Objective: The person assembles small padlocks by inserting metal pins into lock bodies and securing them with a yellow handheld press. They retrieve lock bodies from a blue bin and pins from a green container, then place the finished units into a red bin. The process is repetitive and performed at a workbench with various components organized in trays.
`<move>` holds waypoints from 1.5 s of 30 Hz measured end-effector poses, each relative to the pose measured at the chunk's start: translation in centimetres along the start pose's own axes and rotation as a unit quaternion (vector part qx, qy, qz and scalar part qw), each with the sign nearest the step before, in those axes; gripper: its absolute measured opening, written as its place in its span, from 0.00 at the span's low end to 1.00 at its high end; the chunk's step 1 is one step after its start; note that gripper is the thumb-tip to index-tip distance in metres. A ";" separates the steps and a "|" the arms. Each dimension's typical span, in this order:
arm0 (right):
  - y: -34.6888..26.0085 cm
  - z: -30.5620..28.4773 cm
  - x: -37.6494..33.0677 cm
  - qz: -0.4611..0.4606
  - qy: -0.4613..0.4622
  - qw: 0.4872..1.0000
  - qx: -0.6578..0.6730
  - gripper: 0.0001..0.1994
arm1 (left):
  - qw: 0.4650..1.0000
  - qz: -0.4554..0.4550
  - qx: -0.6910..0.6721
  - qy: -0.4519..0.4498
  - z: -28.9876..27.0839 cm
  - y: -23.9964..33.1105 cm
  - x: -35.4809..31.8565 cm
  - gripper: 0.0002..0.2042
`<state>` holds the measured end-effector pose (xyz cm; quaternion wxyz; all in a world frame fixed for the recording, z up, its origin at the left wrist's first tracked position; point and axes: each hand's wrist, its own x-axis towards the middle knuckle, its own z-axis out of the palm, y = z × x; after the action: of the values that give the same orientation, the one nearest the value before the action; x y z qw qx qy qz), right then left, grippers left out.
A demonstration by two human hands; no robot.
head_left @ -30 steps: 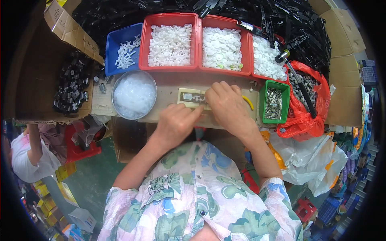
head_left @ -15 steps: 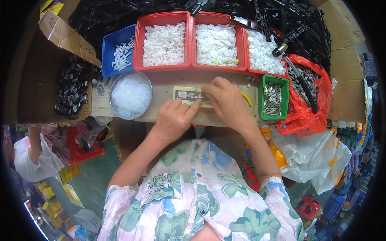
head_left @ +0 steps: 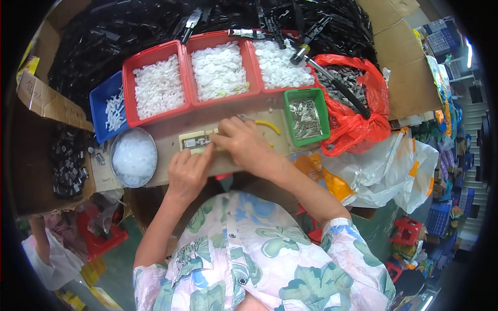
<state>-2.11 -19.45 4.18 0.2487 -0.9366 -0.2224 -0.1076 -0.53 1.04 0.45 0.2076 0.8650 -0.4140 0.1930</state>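
Note:
A small cream rectangular casing (head_left: pixel 182 137) lies on the workbench with a little silver block (head_left: pixel 191 142) and small white parts inside. My left hand (head_left: pixel 188 172) is closed at its near side, index fingertip over the inner parts, thumb hidden. Over the casing's right end, my right hand (head_left: pixel 243 141) has its fingers bent and pressed together; whatever they pinch is hidden beneath them. Just beyond the right hand lies a tool with a yellow curved handle (head_left: pixel 268 125), its other end partly covered by that hand.
Red bins (head_left: pixel 185 107) of white plastic parts and a blue bin (head_left: pixel 98 112) line the back. A round bowl (head_left: pixel 155 163) stands left; a green bin (head_left: pixel 326 117) of metal pins stands right. A hammer-like tool (head_left: pixel 340 87) rests over a red bag (head_left: pixel 381 106). Dark parts fill a carton (head_left: pixel 31 166).
The view has turned, so the bench and bins appear shifted left and tilted. Both hands stay at the casing. More of the yellow-handled tool shows beyond the right hand.

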 end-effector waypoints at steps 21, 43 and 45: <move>24.8 -19.9 -8.0 0.211 -0.001 0.957 -0.198 0.16 | 0.989 -0.126 -0.055 0.056 -7.7 -4.4 0.0 0.12; 23.1 -20.4 -8.6 0.210 -0.020 0.958 -0.193 0.12 | 0.967 -0.238 0.083 0.030 -3.5 -23.1 5.4 0.10; 23.3 -20.4 -8.5 0.223 -0.022 0.957 -0.187 0.12 | 0.965 -0.240 0.102 0.016 -3.6 -23.0 5.5 0.10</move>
<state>-0.47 -51.18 9.20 0.0821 -0.9942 0.0108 -0.0684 20.46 12.53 1.67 0.1654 0.9522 -0.1694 0.1928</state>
